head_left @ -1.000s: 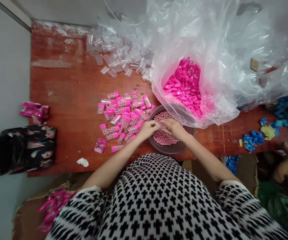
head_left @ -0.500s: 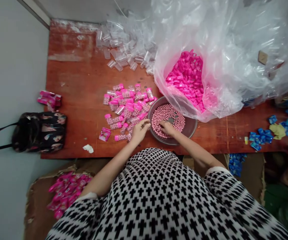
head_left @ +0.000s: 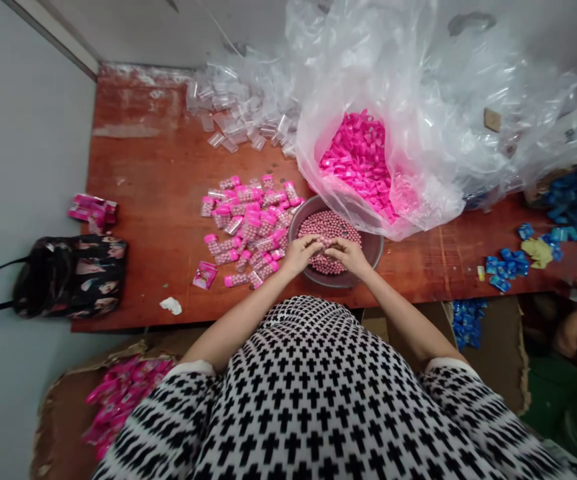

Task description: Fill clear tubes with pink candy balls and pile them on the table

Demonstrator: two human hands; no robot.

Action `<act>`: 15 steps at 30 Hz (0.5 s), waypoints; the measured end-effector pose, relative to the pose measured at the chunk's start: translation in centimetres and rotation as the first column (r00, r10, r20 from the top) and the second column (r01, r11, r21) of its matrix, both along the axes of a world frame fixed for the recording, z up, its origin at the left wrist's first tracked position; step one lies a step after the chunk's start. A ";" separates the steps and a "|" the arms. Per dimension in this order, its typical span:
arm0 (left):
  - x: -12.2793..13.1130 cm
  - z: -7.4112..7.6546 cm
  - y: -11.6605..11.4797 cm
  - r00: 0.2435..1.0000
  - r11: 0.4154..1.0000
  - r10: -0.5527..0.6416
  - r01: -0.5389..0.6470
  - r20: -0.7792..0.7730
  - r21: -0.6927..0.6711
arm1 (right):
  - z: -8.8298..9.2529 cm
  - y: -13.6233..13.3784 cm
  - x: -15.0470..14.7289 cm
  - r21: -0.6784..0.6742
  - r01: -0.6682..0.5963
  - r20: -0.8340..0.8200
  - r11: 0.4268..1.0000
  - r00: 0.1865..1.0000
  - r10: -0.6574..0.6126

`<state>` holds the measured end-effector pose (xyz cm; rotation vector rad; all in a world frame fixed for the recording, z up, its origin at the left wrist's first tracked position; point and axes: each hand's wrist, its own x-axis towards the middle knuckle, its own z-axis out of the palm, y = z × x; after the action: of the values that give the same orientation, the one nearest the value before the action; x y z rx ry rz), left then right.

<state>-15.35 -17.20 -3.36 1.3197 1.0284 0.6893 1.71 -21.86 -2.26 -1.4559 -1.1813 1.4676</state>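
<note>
Head view: two hands, left hand (head_left: 302,254) and right hand (head_left: 347,254), meet fingertip to fingertip above one round bowl (head_left: 374,248) of pink beads (head_left: 329,229); what they pinch is too small to tell. Dozens of pink-capped vials (head_left: 249,225) lie left on the red table (head_left: 158,207), beside a grey wall (head_left: 23,133).

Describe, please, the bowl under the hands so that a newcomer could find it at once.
On the red-brown table, look just below the big clear bag of pink caps. The round dark bowl sits there under both hands, beside the capped tubes. It alone holds loose pale pink beads.
</note>
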 end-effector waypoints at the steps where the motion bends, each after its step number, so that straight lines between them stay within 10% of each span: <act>1: 0.0 -0.2 0.2 1.000 1.000 -0.004 0.005 0.021 -0.023 | 0.4 0.1 0.3 0.077 -0.021 0.090 0.997 0.996 0.014; 7: -0.3 -0.2 1.4 0.983 0.968 -0.146 0.166 0.114 -0.190 | 2.1 1.1 2.0 0.361 -0.381 0.467 0.851 0.864 0.189; 15: -0.2 -0.4 2.3 0.957 0.914 -0.268 0.289 0.111 -0.286 | 1.9 1.7 2.5 0.224 -0.489 0.484 0.843 0.807 0.339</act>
<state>-15.55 -14.95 -3.72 1.1379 0.8286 0.3428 4.19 -20.14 -0.41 -1.3572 -2.0373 1.1478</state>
